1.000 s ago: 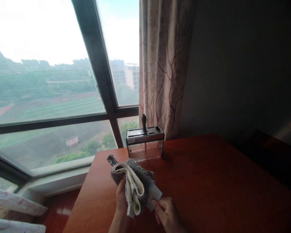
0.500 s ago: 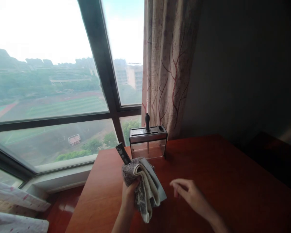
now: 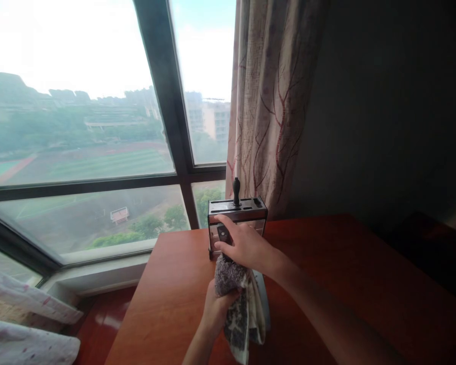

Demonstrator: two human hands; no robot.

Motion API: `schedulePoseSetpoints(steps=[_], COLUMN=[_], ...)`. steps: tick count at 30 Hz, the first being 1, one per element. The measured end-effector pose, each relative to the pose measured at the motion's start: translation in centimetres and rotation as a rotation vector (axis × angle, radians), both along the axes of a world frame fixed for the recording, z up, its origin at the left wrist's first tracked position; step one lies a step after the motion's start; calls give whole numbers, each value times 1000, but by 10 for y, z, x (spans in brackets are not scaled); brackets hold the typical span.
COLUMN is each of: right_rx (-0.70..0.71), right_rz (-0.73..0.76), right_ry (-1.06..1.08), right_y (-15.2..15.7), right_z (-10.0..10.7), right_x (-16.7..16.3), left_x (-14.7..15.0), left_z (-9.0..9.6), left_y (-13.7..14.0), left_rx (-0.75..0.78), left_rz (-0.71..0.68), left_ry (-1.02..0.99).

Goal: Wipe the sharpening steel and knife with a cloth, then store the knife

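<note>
Right hand (image 3: 247, 246): clenched on knife handle (image 3: 224, 234), above cloth.
Left hand (image 3: 216, 309): gripping cloth (image 3: 237, 299) wrapped round blade.
Knife axis: near upright, handle topmost.

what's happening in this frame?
A person stands at a red-brown wooden table by a window. The left hand grips a grey and cream cloth wrapped around a cleaver blade. The right hand is closed on the knife's dark handle. Just behind stands a clear knife holder with one dark handle upright in it.
</note>
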State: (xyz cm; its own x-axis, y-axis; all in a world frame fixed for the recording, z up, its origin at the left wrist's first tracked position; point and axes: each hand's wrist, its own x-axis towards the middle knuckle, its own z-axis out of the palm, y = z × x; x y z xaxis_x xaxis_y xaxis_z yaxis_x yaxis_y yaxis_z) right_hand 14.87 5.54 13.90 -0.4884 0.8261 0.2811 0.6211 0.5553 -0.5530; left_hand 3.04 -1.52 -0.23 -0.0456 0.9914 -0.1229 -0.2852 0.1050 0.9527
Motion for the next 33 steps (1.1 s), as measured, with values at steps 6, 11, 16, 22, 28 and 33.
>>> schedulePoseSetpoints(steps=[6, 11, 16, 22, 28, 33], right_rx=[16, -12, -60, 2, 146, 352], right_rz=[-18, -33, -72, -117, -186, -236], right_ry=[120, 258, 368, 431, 432, 424], right_y=[-1, 8, 24, 36, 46, 60], right_z=[-5, 3, 14, 24, 36, 68], right_x=[-10, 0, 14, 25, 34, 45], left_x=[2, 7, 11, 11, 10, 8], left_z=[2, -8, -19, -22, -19, -33], left_y=[3, 3, 3, 4, 6, 10], left_rx=[35, 101, 121, 145, 103, 23], left_rz=[101, 34, -56, -67, -21, 24], left_ry=[50, 126, 178, 212, 144, 82])
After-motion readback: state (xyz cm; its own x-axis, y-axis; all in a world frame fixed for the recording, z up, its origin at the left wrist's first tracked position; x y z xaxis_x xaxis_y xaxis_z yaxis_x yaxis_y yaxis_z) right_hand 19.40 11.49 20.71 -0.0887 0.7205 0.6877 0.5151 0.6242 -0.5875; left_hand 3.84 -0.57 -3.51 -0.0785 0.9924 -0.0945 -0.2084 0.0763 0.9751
